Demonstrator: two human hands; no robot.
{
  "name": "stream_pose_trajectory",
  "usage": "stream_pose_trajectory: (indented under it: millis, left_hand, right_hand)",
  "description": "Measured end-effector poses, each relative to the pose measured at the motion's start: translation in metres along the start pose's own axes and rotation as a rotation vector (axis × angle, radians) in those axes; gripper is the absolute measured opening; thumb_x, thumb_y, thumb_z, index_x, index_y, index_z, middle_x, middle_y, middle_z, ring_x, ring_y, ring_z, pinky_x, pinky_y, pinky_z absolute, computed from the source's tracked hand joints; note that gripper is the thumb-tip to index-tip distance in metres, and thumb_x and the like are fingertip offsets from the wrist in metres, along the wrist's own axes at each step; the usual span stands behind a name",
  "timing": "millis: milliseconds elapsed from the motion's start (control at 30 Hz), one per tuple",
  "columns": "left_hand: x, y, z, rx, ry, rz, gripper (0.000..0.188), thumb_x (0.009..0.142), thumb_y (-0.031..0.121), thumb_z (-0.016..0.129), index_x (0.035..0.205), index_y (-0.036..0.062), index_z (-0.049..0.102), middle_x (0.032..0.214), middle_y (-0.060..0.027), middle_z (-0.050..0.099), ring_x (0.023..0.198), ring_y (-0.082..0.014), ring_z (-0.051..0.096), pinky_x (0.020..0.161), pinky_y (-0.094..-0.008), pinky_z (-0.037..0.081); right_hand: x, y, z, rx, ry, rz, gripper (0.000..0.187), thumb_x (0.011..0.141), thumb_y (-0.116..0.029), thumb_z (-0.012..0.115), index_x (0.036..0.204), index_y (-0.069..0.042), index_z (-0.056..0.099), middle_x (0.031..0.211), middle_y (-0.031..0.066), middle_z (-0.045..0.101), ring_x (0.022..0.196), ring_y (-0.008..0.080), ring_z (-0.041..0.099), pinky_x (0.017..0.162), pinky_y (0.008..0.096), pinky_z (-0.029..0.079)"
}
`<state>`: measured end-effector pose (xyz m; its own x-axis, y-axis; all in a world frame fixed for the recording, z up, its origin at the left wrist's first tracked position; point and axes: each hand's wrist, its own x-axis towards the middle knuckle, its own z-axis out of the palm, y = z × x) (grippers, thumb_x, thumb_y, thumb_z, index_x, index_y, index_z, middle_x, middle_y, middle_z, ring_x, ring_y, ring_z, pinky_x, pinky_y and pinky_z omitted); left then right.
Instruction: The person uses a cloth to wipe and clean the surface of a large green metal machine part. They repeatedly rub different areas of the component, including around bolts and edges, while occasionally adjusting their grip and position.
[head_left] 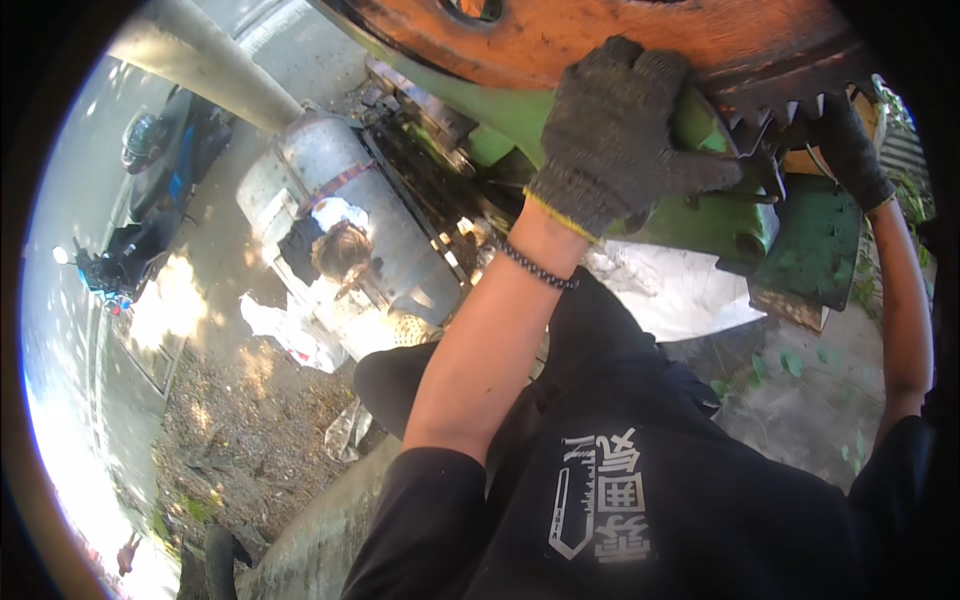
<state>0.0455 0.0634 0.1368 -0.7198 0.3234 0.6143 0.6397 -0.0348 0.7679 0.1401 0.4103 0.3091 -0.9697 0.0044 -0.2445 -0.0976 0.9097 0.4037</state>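
Observation:
A large orange gear wheel (650, 55) with dark teeth along its rim fills the top of the head view, above a green machine body (510, 120). My left hand (625, 140), in a dark grey knit glove with a yellow cuff edge, presses against the wheel near its rim. Its fingers bend over the wheel and its thumb points right, toward the teeth. Farther right, my right hand (848, 155) wears a similar glove and reaches up at the toothed rim. Shadow and the teeth hide most of its fingers. Below it sits a dark green metal block (808, 245).
On the left stands a grey metal tank (365, 205) with a dented round part on it. A thick pole (205, 60) slants behind. A motorbike (165, 190) is parked farther left. A white sheet (680, 290) lies under the machine, and a concrete ledge (320, 530) runs beside me.

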Motion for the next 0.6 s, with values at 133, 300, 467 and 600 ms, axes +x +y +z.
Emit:
stream_pose_trajectory:
  millis: [133,300,467,600]
  left_hand:
    - [0.006,-0.001,-0.006,-0.119,-0.13,0.027,0.064,0.066,0.056,0.085,0.101,0.0052,0.067,0.101,-0.0154,0.065,0.09,-0.0348,0.065,0.082,-0.0457,0.052]
    - [0.007,-0.005,-0.01,-0.091,-0.283,0.054,0.073,0.074,0.051,0.084,0.122,0.0025,0.058,0.112,-0.023,0.062,0.104,-0.039,0.063,0.087,-0.0474,0.051]
    - [-0.004,0.016,0.01,-0.177,-0.088,-0.251,0.052,0.077,0.047,0.082,0.101,0.0038,0.066,0.092,-0.014,0.066,0.081,-0.0328,0.064,0.074,-0.042,0.052]
    - [0.003,0.035,0.016,0.094,0.039,-0.096,0.028,0.093,0.028,0.07,0.101,0.0009,0.064,0.084,-0.0095,0.063,0.074,-0.0213,0.059,0.067,-0.0336,0.048]
  right_hand:
    - [-0.008,0.014,-0.001,-0.609,0.049,-0.215,0.049,0.088,-0.005,0.056,0.137,-0.007,0.055,0.13,0.0126,0.054,0.123,0.0276,0.051,0.106,0.0388,0.044]
    - [-0.001,0.04,0.031,-0.407,-0.072,0.004,0.055,0.09,-0.003,0.055,0.145,-0.004,0.049,0.138,0.0141,0.055,0.127,0.0251,0.053,0.11,0.0369,0.042]
    - [-0.004,0.024,0.022,-0.179,0.234,-0.414,0.052,0.09,-0.005,0.057,0.142,-0.004,0.053,0.13,0.0144,0.062,0.114,0.0291,0.062,0.098,0.0378,0.051]
    - [0.006,0.014,-0.022,-0.199,0.195,-0.441,0.04,0.09,-0.009,0.059,0.129,-0.009,0.064,0.118,0.0124,0.068,0.104,0.0312,0.067,0.089,0.0412,0.055]
